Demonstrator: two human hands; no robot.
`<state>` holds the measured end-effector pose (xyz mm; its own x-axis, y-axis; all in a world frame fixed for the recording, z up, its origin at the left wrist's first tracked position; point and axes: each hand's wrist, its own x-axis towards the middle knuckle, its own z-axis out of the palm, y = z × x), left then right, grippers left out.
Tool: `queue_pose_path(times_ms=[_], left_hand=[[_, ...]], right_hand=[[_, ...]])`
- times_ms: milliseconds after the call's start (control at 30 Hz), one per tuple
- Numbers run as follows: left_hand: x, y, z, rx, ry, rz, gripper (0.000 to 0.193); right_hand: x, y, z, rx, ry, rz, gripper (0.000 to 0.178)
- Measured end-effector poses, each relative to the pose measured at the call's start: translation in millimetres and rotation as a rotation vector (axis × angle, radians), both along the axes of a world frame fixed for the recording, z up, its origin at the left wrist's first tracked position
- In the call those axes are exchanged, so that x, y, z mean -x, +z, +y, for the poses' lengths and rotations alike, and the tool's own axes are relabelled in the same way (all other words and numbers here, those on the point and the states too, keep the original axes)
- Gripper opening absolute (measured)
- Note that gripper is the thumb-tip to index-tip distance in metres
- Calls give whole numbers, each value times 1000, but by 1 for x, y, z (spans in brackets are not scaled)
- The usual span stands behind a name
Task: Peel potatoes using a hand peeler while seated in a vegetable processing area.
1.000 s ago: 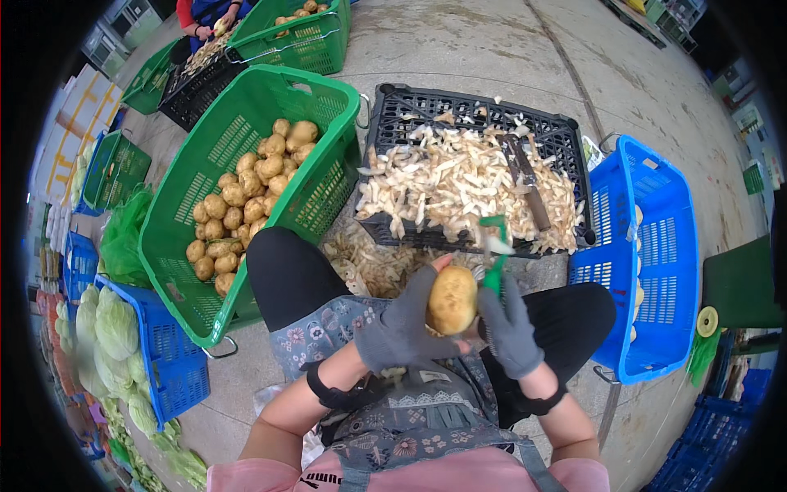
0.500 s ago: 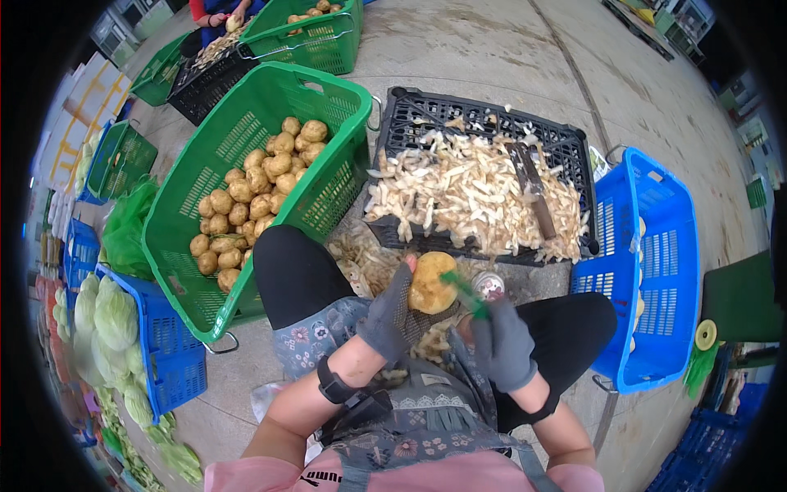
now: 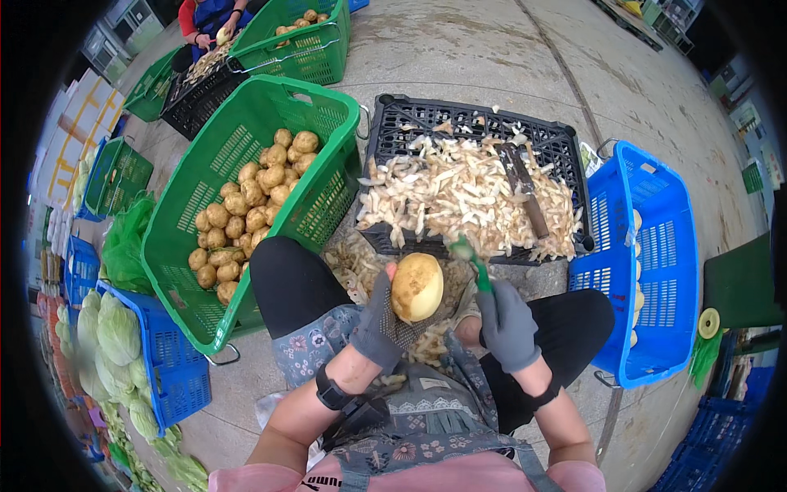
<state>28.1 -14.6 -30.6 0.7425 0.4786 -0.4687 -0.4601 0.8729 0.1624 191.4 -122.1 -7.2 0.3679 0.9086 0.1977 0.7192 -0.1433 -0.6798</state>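
My gloved left hand (image 3: pixel 380 321) is closed round the left side of a partly peeled potato (image 3: pixel 417 287), pale on its right and lower face, brown-skinned at the upper left. In my gloved right hand (image 3: pixel 506 324) is a green-handled peeler (image 3: pixel 475 264), its blurred head a little up and to the right of the potato, apart from it. Beyond both hands stands an upturned black crate (image 3: pixel 385 152) heaped with potato peelings (image 3: pixel 459 193). A long dark blade-like tool with a brown handle (image 3: pixel 525 190) lies on the heap.
A green basket (image 3: pixel 176 246) of unpeeled potatoes stands to my left. To my right is a blue basket (image 3: pixel 668 271) with pale potatoes along its near side. Cabbages (image 3: pixel 119 336) fill a crate at far left. Another person (image 3: pixel 217 25) works with a potato at upper left.
The peeler has left the potato's surface, moving up and away. The potato has turned, showing more pale flesh, and sits slightly further left. The whole view has shifted a little.
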Motion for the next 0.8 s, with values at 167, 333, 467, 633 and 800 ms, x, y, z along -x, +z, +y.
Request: queue_pose_path(times_ms=[167, 333, 467, 633, 800], left_hand=[[7, 13, -4, -137, -98, 79, 51], [13, 17, -4, -227, -167, 142, 54], [16, 34, -3, -219, -254, 146, 50], [3, 3, 7, -224, -80, 19, 49], [-1, 16, 4, -105, -129, 3, 47]], right_hand=[[2, 8, 4, 41, 48, 15, 14], [10, 34, -3, 22, 191, 18, 18], [-28, 1, 1, 46, -83, 56, 18], [7, 32, -11, -40, 110, 25, 17], [13, 24, -7, 123, 244, -139, 19]])
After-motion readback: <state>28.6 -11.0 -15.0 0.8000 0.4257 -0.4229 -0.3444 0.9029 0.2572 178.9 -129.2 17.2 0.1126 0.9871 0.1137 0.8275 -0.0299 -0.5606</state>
